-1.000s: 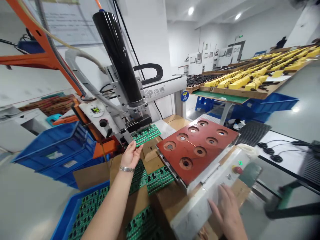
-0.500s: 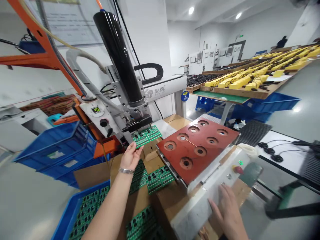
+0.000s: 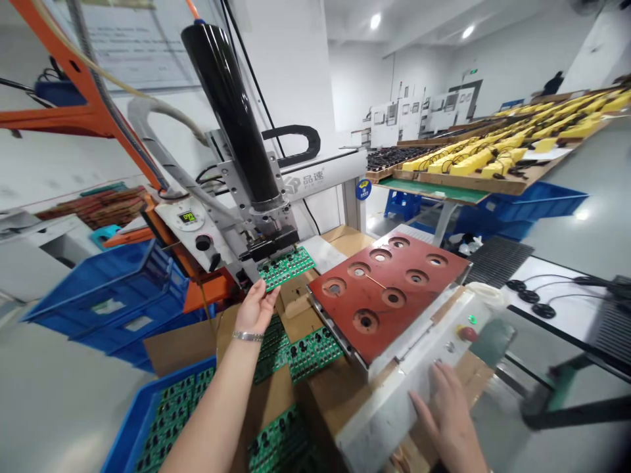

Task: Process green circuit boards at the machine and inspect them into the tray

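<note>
Hardly anything has moved: the left hand (image 3: 256, 309) pinches a circuit board (image 3: 288, 268), likely steadying it beneath the machine (image 3: 270, 242); the right hand (image 3: 449, 408) lies spread on the panel (image 3: 382, 410), buttons (image 3: 472, 320) within reach.

"品速" on grey beam (image 3: 328, 175); "099" on small display (image 3: 186, 217).

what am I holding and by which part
Your left hand holds a green circuit board by its near left corner; your right hand, at the control panel, holds nothing.
</note>
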